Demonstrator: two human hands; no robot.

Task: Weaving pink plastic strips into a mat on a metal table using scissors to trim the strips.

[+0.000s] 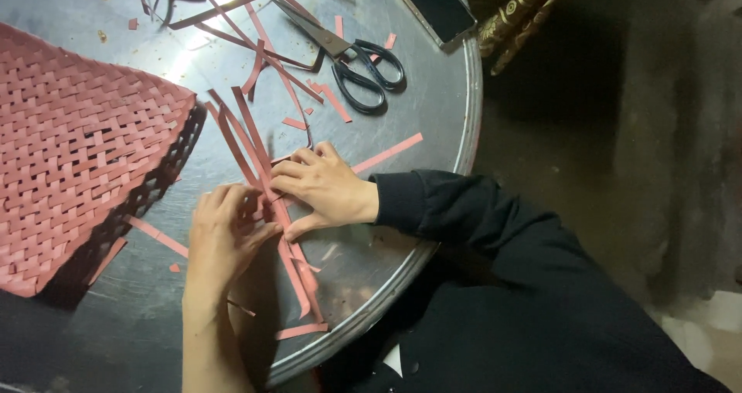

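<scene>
- Head view: two bare hands work at the near edge of a round metal table (433, 130); the left hand (224, 234) presses down with curled fingers on a bundle of long pink strips (267, 176), pinching them where they cross; the right hand (325, 188), in a black sleeve (464, 215), lies flat with fingers closed over the same strips, holding them to the tabletop
- The strips run from between the hands toward the table's near rim and away toward its middle; their number within the bundle cannot be told
- One woven pink mat (69, 153) lies left of the hands, apart from them
- One pair of black-handled scissors (348, 53) rests beyond the hands, blades shut; one dark phone (433, 6) lies at the far rim
- Short pink offcuts (386, 153) lie scattered around; too many to count surely
</scene>
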